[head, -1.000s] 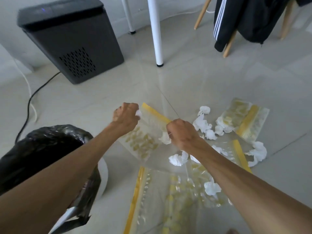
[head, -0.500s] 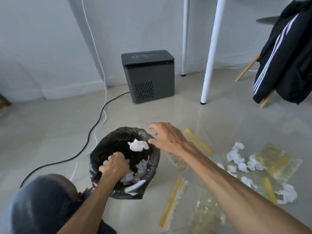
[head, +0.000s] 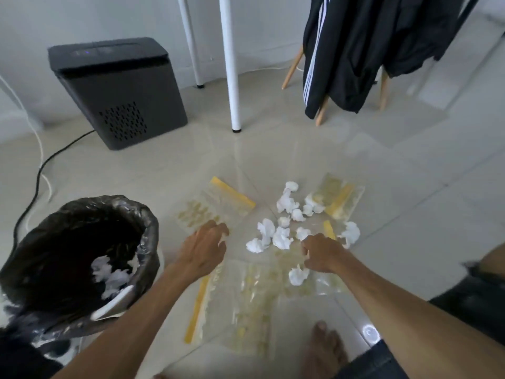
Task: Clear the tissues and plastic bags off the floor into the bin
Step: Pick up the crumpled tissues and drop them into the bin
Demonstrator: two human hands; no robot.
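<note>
The tiled floor [head: 355,165] carries scattered tissues [head: 281,236] lying on clear plastic bags [head: 246,296], well right of the lined bin [head: 147,236]. Both hands are empty: left hand [head: 203,253] fingers spread, right hand [head: 323,254] fingers curled beside the tissues, so pickup appears next. Bag edges are hard to trace; the bin's depth is dark.

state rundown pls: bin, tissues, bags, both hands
bin: upright, open, black liner, some tissues inside
loose tissues: crumpled, on the floor and bags
plastic bags: flat on the floor, overlapping
left hand: empty, fingers spread over a bag
right hand: curled by the tissues, grip unclear
</note>
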